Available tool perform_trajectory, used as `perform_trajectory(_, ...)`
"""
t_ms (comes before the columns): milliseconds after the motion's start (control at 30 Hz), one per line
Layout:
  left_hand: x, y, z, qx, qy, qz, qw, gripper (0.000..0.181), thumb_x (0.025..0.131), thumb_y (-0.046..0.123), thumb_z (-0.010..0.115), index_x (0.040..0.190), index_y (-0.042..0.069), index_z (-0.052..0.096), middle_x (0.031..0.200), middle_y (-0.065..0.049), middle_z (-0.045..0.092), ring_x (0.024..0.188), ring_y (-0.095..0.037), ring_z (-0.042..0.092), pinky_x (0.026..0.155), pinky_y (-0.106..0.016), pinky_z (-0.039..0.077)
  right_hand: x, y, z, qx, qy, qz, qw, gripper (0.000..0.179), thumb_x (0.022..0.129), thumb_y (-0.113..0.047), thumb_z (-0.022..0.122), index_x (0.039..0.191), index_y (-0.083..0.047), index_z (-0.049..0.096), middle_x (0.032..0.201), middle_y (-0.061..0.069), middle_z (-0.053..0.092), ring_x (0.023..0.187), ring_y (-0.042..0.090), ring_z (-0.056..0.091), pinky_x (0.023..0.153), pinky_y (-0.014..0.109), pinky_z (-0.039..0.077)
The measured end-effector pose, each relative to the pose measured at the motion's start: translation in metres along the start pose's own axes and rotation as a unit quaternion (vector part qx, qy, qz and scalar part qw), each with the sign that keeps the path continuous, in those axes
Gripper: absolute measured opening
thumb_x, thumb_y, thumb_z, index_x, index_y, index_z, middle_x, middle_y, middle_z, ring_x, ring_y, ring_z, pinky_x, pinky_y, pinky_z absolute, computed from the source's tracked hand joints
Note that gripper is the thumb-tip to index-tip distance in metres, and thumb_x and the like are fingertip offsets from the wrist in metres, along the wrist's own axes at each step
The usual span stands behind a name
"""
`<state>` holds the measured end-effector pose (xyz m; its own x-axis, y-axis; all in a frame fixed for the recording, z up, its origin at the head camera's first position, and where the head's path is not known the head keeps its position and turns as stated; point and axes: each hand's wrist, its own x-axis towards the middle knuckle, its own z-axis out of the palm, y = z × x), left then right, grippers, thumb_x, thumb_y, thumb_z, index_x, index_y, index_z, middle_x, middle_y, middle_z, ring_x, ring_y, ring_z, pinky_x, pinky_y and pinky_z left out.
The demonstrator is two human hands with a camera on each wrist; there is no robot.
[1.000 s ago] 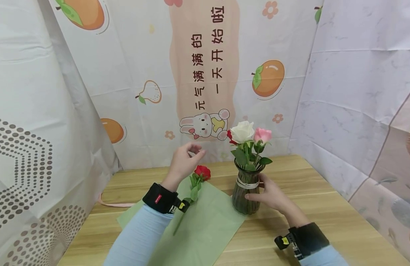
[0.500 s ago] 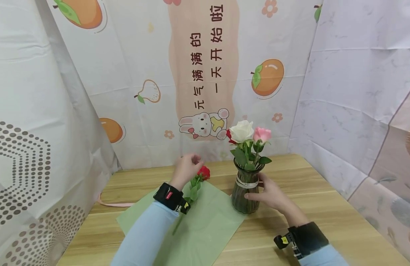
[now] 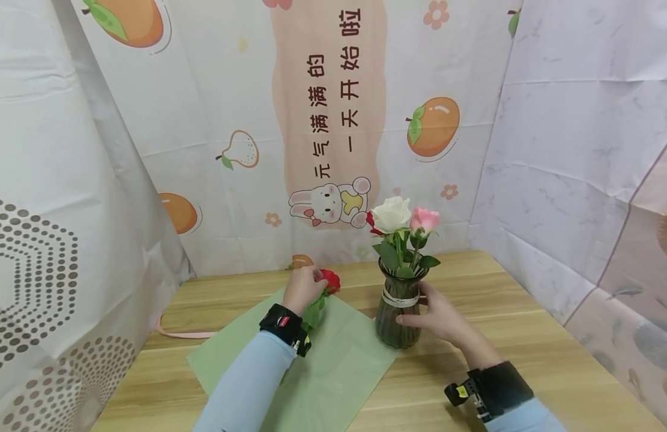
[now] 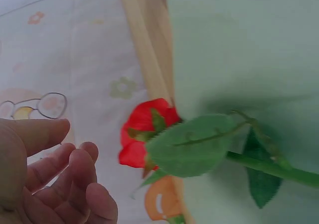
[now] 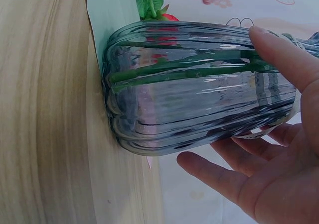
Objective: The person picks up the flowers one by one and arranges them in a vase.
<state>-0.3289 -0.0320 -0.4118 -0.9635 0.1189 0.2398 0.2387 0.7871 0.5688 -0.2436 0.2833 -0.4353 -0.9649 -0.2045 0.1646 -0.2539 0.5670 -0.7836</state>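
A red rose (image 3: 331, 281) with green leaves lies on a sheet of green wrapping paper (image 3: 344, 366), its stem mostly behind the left arm in the head view. The left hand (image 3: 302, 290) hovers right by the bloom. In the left wrist view its loosely bent fingers (image 4: 82, 167) are apart from the rose and hold nothing. To the right, a ribbed dark glass vase (image 3: 398, 324) stands upright on the table. The right hand (image 3: 441, 315) grips its side, with the thumb across the front and fingers behind. White (image 3: 391, 215), pink (image 3: 424, 220) and partly hidden red roses fill it.
A pink ribbon (image 3: 187, 335) lies on the wooden table (image 3: 506, 336) left of the paper. A white cord (image 5: 296, 109) is tied about the vase's neck. Behind the table hangs a printed cloth (image 3: 333, 120), with more cloth at both sides.
The left hand has come down and slightly right, from above the paper to beside the red rose's bloom. The right hand keeps its grip on the vase.
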Motion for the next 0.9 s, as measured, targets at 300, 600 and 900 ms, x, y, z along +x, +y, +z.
perform_trajectory(300,0.004,-0.018,0.015,0.040,-0.038,-0.009,0.9984,0.015,0.087,-0.008,0.061,0.081,0.001,0.072,0.077,-0.004,0.062,0.069,-0.017,0.052,0.061,-0.028,0.043,0.000,0.001,0.001,-0.006,0.004,0.001,1.0000,0.097,0.082,-0.036,0.085,0.152,0.003,0.032,0.146,0.026,0.049,0.130,0.050,0.053,0.101,0.058,0.050)
perform_trajectory(600,0.005,-0.036,0.031,0.054,-0.049,-0.013,0.9972,0.047,0.084,-0.013,0.059,0.052,0.014,0.038,0.055,0.005,0.026,0.052,-0.013,0.029,0.049,-0.026,0.024,0.000,0.000,0.001,0.000,0.005,-0.001,1.0000,0.097,0.082,-0.036,0.086,0.153,0.001,0.032,0.146,0.025,0.050,0.130,0.048,0.054,0.101,0.057,0.051)
perform_trajectory(900,0.001,-0.032,0.036,0.074,-0.045,-0.049,0.9950,0.035,0.089,-0.005,0.064,0.058,0.009,0.052,0.059,0.000,0.041,0.054,-0.017,0.043,0.051,-0.029,0.037,0.000,0.000,0.000,0.004,0.002,-0.006,1.0000,0.095,0.082,-0.035,0.086,0.152,0.002,0.033,0.145,0.025,0.051,0.130,0.049,0.053,0.101,0.059,0.050)
